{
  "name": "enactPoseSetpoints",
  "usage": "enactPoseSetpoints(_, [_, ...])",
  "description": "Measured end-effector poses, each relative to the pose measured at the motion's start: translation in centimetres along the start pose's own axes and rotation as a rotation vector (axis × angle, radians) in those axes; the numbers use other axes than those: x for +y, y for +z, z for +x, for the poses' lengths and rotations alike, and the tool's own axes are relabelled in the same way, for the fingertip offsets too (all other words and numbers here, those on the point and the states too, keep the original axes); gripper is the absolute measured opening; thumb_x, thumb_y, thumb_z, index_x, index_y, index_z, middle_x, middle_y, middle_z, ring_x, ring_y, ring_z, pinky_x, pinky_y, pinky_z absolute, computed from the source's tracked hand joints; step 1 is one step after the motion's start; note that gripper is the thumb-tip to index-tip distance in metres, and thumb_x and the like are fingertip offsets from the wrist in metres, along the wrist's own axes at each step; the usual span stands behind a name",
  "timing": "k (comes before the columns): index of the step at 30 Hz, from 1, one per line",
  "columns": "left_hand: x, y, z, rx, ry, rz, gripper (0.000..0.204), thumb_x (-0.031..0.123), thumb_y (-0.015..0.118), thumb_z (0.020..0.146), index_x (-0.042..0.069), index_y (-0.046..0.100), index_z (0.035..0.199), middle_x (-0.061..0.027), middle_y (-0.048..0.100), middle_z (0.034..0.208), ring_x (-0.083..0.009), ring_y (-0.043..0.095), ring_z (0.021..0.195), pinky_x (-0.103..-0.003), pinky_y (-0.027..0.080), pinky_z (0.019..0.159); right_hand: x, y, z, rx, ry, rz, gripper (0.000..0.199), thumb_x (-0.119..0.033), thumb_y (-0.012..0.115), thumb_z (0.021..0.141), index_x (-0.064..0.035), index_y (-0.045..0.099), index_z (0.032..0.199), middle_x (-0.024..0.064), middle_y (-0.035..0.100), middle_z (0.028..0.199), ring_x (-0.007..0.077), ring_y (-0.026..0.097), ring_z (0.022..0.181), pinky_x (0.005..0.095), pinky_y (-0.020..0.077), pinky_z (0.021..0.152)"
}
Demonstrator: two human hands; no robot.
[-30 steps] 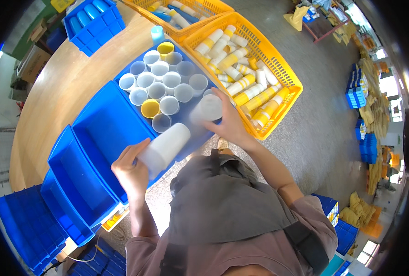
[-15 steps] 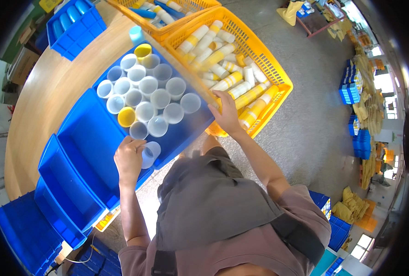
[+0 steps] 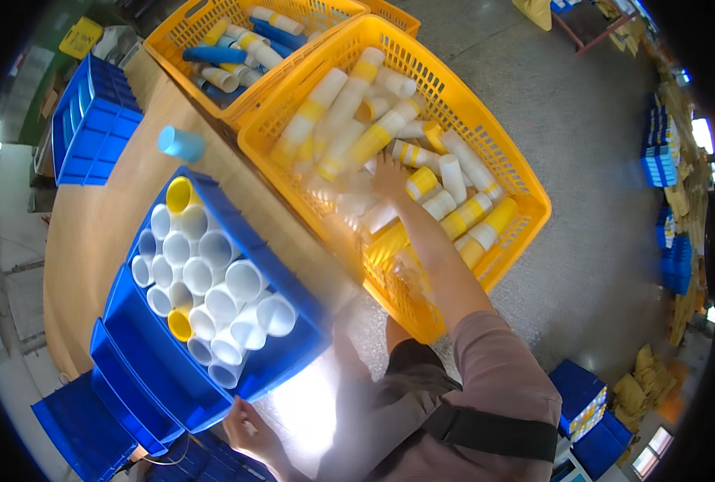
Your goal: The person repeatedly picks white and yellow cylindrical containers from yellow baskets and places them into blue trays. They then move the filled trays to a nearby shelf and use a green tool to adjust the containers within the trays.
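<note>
My right hand [image 3: 388, 178] reaches into a yellow slatted basket [image 3: 526, 189], among loose white and yellow tubes [image 3: 474, 210]. Its fingers are smeared, so I cannot tell whether they grip one. Low in the view, my left hand [image 3: 251, 432] is beside the near corner of a blue bin [image 3: 297, 341]. Its fingers are loosely curled and apart, with no tube visible in them. In the bin, white tubes [image 3: 243, 279] lie stacked with their round open ends towards me. Two yellow-ended tubes [image 3: 179, 194] are among them.
On the wooden table [image 3: 84, 249] stand a light-blue cup-like cylinder [image 3: 182, 143] and a blue crate [image 3: 96, 120]. Another yellow basket [image 3: 169, 36] with white and blue tubes adjoins the first. Blue trays [image 3: 76, 422] extend at the lower left.
My right hand has moved from the basket's near edge into the tubes. My left hand has let go of the translucent white tube at the bin and drawn back. The view has shifted.
</note>
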State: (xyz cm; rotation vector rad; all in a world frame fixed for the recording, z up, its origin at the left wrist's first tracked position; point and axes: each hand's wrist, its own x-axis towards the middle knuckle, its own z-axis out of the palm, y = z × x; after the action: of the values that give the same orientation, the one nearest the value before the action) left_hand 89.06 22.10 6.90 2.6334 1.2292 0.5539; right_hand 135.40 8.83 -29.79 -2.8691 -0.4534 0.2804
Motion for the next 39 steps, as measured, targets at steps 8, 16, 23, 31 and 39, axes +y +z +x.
enactPoseSetpoints(8, [8.7,3.5,-2.5,-0.223,0.063,-0.312,0.022,-0.007,0.07,0.081,-0.002,0.071,0.102,-0.0159,0.069,0.095,-0.0249,0.068,0.078,-0.029,0.057,0.059,-0.6,-9.0,-2.5,-1.102,0.255,1.344,0.058,-0.038,0.053,0.097,-0.0131,0.037,0.147,0.0152,0.051,0.14,0.0327,0.056,0.122,0.0532,0.054,0.089])
enactPoseSetpoints(16, [16.7,11.0,1.4,-0.459,0.558,-0.424,0.064,0.013,0.076,0.074,0.003,0.055,0.133,-0.0224,0.053,0.137,-0.0365,0.054,0.124,-0.04,0.048,0.1,-1.7,-19.8,-25.2,-0.58,-0.081,1.581,0.072,-0.017,0.056,0.097,-0.0055,0.015,0.155,0.0117,0.037,0.149,0.0259,0.044,0.134,0.0439,0.0397,0.11])
enactPoseSetpoints(23, [14.1,7.0,1.8,-0.208,0.359,-0.732,0.028,-0.005,0.064,0.072,0.003,0.074,0.097,-0.0131,0.071,0.092,-0.027,0.069,0.082,-0.034,0.055,0.074,-2.8,-31.9,-32.0,0.306,-0.507,0.37,0.082,-0.056,0.07,0.079,-0.0001,0.05,0.136,0.0211,0.051,0.136,0.0338,0.047,0.127,0.0459,0.0355,0.103])
enactPoseSetpoints(31, [4.3,-1.8,-1.7,-0.321,0.211,-0.843,0.035,0.008,0.081,0.068,0.001,0.067,0.099,-0.0119,0.069,0.086,-0.0198,0.067,0.076,-0.033,0.052,0.068,-9.1,-30.5,-35.3,0.282,-1.002,-0.128,0.074,-0.049,0.072,0.078,-0.0051,0.05,0.133,0.0096,0.059,0.126,0.0258,0.06,0.112,0.0417,0.0364,0.098])
enactPoseSetpoints(39, [-10.2,-5.9,-0.9,-0.175,-0.121,-0.761,0.022,0.0,0.073,0.078,-0.003,0.06,0.095,-0.0113,0.067,0.077,-0.0149,0.065,0.068,-0.027,0.05,0.057,-17.8,-25.1,-35.1,-0.138,-0.17,1.485,0.063,-0.011,0.076,0.083,0.0012,0.043,0.136,0.0163,0.052,0.128,0.0248,0.054,0.12,0.0386,0.0444,0.1])
